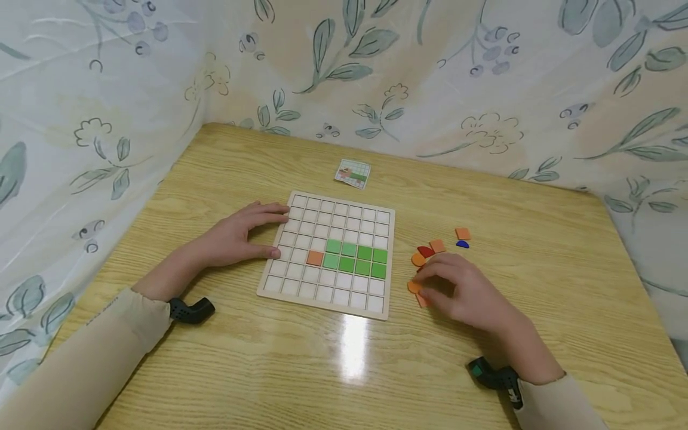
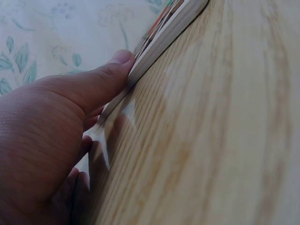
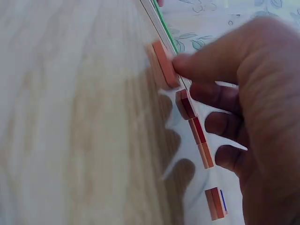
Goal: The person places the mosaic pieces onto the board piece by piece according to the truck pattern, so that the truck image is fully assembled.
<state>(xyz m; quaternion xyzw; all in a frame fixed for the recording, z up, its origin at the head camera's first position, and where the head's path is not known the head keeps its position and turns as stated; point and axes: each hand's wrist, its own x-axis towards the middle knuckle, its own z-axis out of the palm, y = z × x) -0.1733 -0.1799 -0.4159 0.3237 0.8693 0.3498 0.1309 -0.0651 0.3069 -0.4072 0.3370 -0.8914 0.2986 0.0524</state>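
A square wooden grid board (image 1: 328, 306) lies mid-table, with light and dark green tiles (image 1: 363, 253) in two rows and one orange square tile (image 1: 315, 258) at their left. My left hand (image 1: 228, 236) touches the board's left edge, fingers and thumb spread apart; in the left wrist view, the thumb (image 2: 105, 77) rests on the rim. To the right, my right hand (image 1: 467, 292) hovers low over loose pieces, fingers bent. Its fingertips are by an orange disc (image 1: 414, 286) and an orange square (image 1: 423, 299). In the right wrist view, the thumb meets an orange piece (image 3: 165, 65); no grip shows.
Beyond the right hand's fingers lie another orange disc (image 1: 418, 259), a red piece (image 1: 426, 252), orange squares (image 1: 438, 245) and a blue half-disc (image 1: 463, 244). A small picture card (image 1: 353, 174) sits behind the board. Floral cloth (image 1: 344, 60) hangs behind the table.
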